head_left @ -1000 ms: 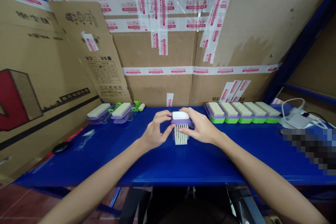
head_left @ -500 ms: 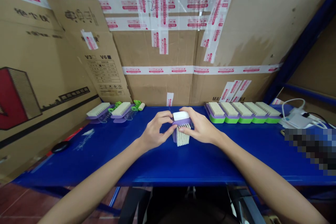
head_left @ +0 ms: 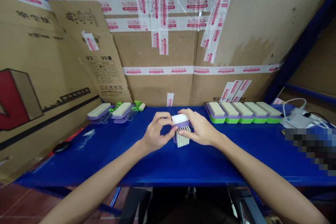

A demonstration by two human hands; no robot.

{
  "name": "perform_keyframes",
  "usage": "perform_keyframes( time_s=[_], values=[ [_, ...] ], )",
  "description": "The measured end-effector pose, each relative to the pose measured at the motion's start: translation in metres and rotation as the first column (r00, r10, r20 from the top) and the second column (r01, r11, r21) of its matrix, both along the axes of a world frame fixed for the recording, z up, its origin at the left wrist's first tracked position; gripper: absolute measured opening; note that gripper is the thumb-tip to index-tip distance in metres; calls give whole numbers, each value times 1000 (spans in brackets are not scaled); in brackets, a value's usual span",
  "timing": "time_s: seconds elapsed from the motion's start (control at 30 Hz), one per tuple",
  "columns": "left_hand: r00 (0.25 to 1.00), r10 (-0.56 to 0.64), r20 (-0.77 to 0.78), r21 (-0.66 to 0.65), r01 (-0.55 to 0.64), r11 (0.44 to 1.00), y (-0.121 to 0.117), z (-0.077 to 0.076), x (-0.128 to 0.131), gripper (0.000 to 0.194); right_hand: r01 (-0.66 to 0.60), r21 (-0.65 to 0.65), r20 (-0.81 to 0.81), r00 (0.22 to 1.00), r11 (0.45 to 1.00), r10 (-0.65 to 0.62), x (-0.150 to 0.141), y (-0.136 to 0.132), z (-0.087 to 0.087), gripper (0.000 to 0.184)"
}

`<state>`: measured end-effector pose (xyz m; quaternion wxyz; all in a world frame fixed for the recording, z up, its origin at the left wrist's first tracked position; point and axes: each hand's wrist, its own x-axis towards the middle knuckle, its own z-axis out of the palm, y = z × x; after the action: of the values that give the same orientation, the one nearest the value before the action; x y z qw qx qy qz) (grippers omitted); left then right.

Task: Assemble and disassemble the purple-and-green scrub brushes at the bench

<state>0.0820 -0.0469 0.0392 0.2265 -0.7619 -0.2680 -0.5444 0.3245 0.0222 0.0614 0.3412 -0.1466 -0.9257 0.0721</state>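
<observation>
A purple scrub brush (head_left: 183, 139) with pale bristles and a white block-like part on top is held between both hands above the blue table. My left hand (head_left: 159, 131) pinches its left side with thumb and fingertips. On the other side, my right hand (head_left: 198, 128) grips it, its thumb lying across the front by the bristles and the fingers over the top right. The fingers cover the brush's sides, and its back is hidden.
At the back right stand several brushes with purple and green bases (head_left: 243, 112). Two purple brushes (head_left: 121, 111) with green and clear parts lie back left. A black oval object (head_left: 61, 147) sits near the left edge. White cables and adapter (head_left: 294, 117) are at the right, before cardboard walls (head_left: 160, 52).
The brush has turned, so its white top and bristles now slant instead of facing me squarely. Both hands keep their hold and have sunk slightly.
</observation>
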Motion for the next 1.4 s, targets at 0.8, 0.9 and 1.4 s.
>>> perform_keyframes(
  time_s=[0.8,0.9,1.4],
  values=[
    [976,-152,159,-220,185,958,5,-6,6,27,-4,-2,-20,1000,1000,4,-4,0,-2,64],
    [972,-153,178,-235,193,953,5,-8,5,27,1,6,-27,1000,1000,0,-6,0,-3,67],
    [984,-125,130,-159,145,977,-2,0,11,25,-32,63,-198,979,998,44,-7,-11,6,27]
  ],
)
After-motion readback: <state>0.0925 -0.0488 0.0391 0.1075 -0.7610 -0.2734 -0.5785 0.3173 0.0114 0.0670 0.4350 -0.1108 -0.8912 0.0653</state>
